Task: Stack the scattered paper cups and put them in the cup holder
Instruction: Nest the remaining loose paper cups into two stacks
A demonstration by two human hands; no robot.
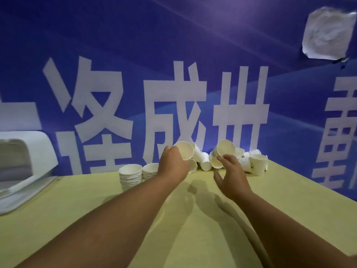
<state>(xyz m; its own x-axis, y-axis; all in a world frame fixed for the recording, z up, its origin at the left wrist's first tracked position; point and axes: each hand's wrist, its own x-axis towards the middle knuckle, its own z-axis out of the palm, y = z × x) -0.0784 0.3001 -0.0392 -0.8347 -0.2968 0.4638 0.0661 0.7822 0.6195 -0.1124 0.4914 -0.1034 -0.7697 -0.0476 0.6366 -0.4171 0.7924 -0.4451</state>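
Observation:
Several white paper cups [255, 164] lie scattered in a pile at the back of the yellow table [96, 209], against the blue wall. My left hand [172, 163] grips one cup [184, 150] with its mouth turned towards me. My right hand [229, 171] holds another cup [225, 148] with its fingertips, thumb spread apart below. Two short stacks of nested cups [130, 176] stand upright left of my left hand; the second stack [149, 170] is partly hidden by my wrist. No cup holder is clearly identifiable.
A white tray-like appliance [21, 167] sits at the table's left edge. The blue banner wall [173, 74] with large white characters rises right behind the cups. A crumpled white sheet [326, 33] is stuck on it at the upper right.

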